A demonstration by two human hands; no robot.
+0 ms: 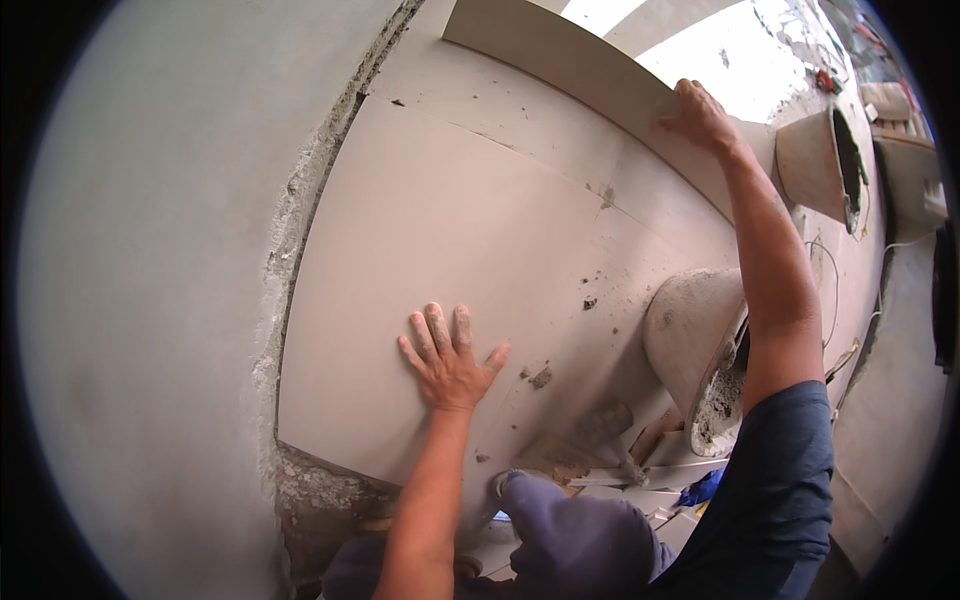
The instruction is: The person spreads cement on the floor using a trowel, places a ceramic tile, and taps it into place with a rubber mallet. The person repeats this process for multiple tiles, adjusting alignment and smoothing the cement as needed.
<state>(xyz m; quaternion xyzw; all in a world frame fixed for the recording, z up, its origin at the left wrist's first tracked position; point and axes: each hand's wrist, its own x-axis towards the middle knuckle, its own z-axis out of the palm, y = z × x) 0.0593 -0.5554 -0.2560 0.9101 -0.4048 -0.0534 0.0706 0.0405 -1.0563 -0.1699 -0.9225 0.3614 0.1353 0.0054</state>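
Observation:
My left hand (450, 375) lies flat with spread fingers on a large beige floor tile (400, 220), holding nothing. Its fingers are dusty with grey mortar. Farther off to the right, my right hand (697, 118) is closed over the upper edge of a long beige tile strip (570, 62). The strip stands on its edge across the laid tiles; its right end passes behind my right arm. Crumbs of mortar (541, 378) are scattered on the floor tile between my left hand and a bucket (690, 320).
A grey wall (150, 300) rises at left, with a rough gap (290, 230) along the tile. The near bucket holds mortar; a second bucket (805, 165) lies beyond my right arm. What looks like a mallet (605, 422) is near my bent knee (585, 530). Rough mortar (325, 495) shows at the tile's near edge.

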